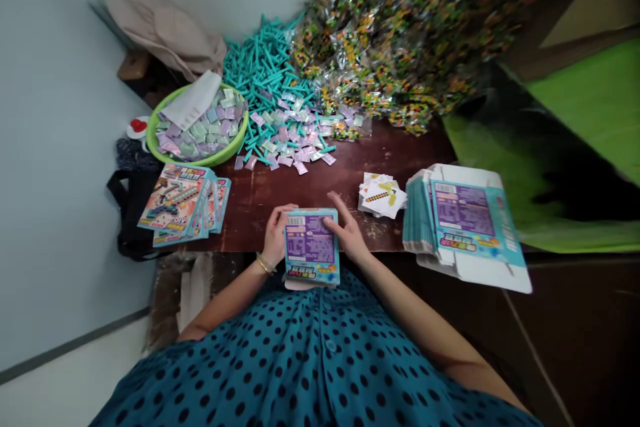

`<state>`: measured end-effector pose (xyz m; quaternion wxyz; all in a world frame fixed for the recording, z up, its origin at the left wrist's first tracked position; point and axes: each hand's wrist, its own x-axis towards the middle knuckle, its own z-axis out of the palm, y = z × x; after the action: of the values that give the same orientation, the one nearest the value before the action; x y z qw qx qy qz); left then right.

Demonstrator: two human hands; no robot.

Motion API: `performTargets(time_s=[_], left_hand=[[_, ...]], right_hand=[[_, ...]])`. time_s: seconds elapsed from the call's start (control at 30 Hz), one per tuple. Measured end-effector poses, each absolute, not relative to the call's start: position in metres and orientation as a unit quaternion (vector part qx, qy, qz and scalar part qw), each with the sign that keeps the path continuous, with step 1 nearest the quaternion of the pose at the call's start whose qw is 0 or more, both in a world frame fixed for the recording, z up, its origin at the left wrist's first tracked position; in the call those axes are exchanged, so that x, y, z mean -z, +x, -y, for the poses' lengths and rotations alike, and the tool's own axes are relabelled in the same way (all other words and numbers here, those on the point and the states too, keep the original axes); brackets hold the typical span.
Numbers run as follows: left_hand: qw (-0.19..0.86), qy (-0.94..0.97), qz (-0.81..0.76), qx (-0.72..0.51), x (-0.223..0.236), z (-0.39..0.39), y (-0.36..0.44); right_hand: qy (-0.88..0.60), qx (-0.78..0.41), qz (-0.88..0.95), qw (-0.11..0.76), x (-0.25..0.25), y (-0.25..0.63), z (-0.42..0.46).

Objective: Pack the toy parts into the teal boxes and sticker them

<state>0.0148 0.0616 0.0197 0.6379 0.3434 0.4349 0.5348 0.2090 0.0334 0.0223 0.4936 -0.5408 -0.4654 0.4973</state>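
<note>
A teal and purple cardboard box (311, 248) is held between my two hands at the table's front edge, its printed panel facing up. My left hand (276, 233) grips the box's left side, with most of its fingers hidden behind it. On the other side my right hand (350, 235) holds the box, thumb on the printed panel and a finger stretched out past the top corner. A white flap shows at the box's near end. To the right of my right hand lies a small pile of white cards (383, 195) printed with a pickaxe picture.
Flat boxes (465, 220) are stacked on the right, overhanging the front edge. Printed boxes (183, 203) lie on the left, below a green basket (233, 150) of small packets. Teal sticks (263, 60), loose packets (300, 140) and bagged colourful pieces (380, 47) are heaped behind.
</note>
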Motion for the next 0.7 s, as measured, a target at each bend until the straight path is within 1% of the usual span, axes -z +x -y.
performTargets(time_s=[0.07, 0.1, 0.13, 0.2, 0.27, 0.33, 0.4, 0.47, 0.53, 0.63, 0.7], left_hand=[[0.626, 0.358, -0.404, -0.563, -0.039, -0.083, 0.017], [0.614, 0.367, -0.396, -0.576, -0.048, -0.094, 0.016], [0.597, 0.376, -0.395, -0.588, -0.056, -0.103, 0.014], [0.549, 0.396, -0.409, -0.612, -0.066, -0.116, 0.003], [0.48, 0.424, -0.442, -0.628, -0.065, -0.122, -0.013], [0.407, 0.504, -0.483, -0.589, -0.057, -0.121, -0.028], [0.354, 0.593, -0.507, -0.516, -0.043, -0.112, -0.037], [0.328, 0.661, -0.506, -0.447, -0.031, -0.096, -0.038], [0.288, 0.712, -0.494, -0.408, -0.025, -0.077, -0.036], [0.159, 0.775, -0.484, -0.374, -0.034, -0.061, -0.047], [0.062, 0.751, -0.52, -0.402, -0.05, -0.064, -0.082]], right_hand=[[-0.528, -0.511, 0.469, 0.49, -0.053, 0.207, -0.043], [-0.529, -0.494, 0.492, 0.484, -0.068, 0.206, -0.047], [-0.535, -0.453, 0.528, 0.479, -0.081, 0.203, -0.05], [-0.546, -0.324, 0.621, 0.46, -0.095, 0.193, -0.054], [-0.542, -0.221, 0.704, 0.403, -0.086, 0.176, -0.054], [-0.525, -0.2, 0.766, 0.312, -0.059, 0.157, -0.054], [-0.498, -0.214, 0.801, 0.257, -0.027, 0.144, -0.052], [-0.473, -0.221, 0.808, 0.273, -0.001, 0.144, -0.051], [-0.477, -0.206, 0.79, 0.326, 0.014, 0.159, -0.05], [-0.519, -0.159, 0.753, 0.372, 0.027, 0.197, -0.053], [-0.534, -0.134, 0.743, 0.381, 0.037, 0.218, -0.055]])
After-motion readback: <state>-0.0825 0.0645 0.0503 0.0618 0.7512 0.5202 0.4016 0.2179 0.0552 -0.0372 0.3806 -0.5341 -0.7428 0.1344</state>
